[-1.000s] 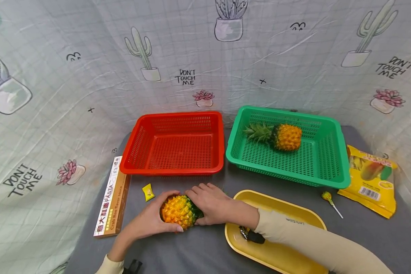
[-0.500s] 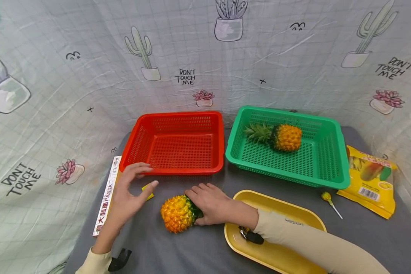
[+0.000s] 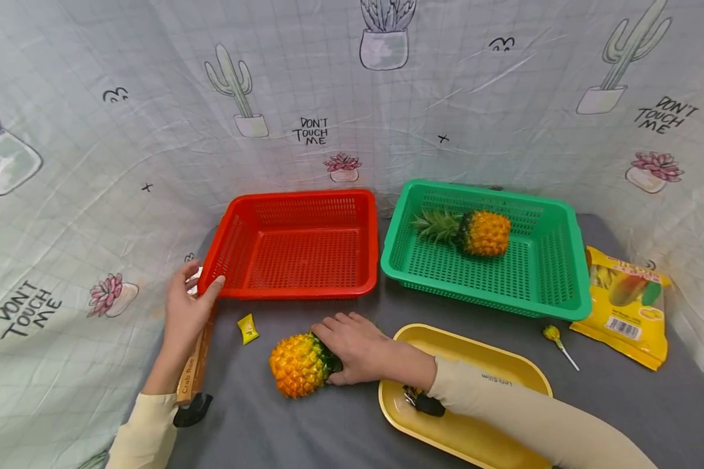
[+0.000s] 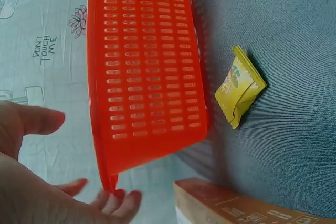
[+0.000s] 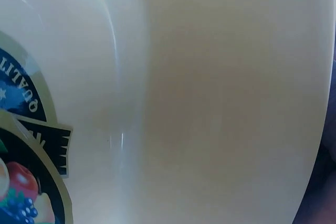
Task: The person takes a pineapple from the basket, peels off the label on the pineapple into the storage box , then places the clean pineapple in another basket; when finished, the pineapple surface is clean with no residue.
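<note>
My left hand (image 3: pixel 184 319) is at the front left corner of the red basket (image 3: pixel 305 291), fingers spread. In the left wrist view, the fingertips of that hand (image 4: pixel 47 187) reach the corner of the basket's rim, while the thumb stands apart from it. Below the hand lies a long pasta box (image 3: pixel 190 374), partly covered by the wrist. My right hand (image 3: pixel 354 345) grips the leafy end of a pineapple (image 3: pixel 296 365) lying on its side on the grey cloth; its leaves are mostly hidden under the palm.
A green basket (image 3: pixel 481 305) at the back right holds another pineapple (image 3: pixel 485 233). Under the right sleeve is a yellow oval tray (image 3: pixel 475 423) with a black-and-silver object (image 3: pixel 427 400). A wrapped candy (image 3: pixel 248 329), a lollipop (image 3: pixel 553 334) and a yellow mango bag (image 3: pixel 628 306) lie about.
My left hand has let go of the pineapple and moved left and away from me to the red basket's corner. The right hand keeps its hold on the pineapple.
</note>
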Tool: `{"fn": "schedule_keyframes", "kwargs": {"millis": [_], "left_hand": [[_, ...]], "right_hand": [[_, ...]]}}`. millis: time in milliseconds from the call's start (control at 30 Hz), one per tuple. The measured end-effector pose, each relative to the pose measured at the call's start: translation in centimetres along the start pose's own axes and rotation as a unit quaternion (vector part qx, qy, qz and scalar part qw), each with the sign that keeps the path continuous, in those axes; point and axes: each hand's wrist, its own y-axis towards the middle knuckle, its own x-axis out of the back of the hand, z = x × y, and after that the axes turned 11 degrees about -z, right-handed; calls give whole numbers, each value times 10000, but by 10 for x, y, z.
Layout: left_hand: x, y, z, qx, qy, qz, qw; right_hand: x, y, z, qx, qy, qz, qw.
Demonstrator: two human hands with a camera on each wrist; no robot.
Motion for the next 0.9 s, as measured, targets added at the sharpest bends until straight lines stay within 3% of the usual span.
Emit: {"fn": "schedule_keyframes", "kwargs": {"millis": [200, 433, 667, 900], "left_hand": [[5, 10, 1, 737, 223, 880, 9931], [5, 24, 9, 1054, 30, 1474, 9834], [5, 33, 18, 1732, -889, 1531, 9688], [0, 38, 21, 2168, -1265, 1508, 9562]], "right_hand": [[-3, 0, 0, 20, -13, -17, 10000], [-4, 0, -1, -48, -6, 11, 10000], [-4, 0, 0, -67, 0, -37, 10000], [-4, 0, 0, -128, 29, 47, 9999]]}}
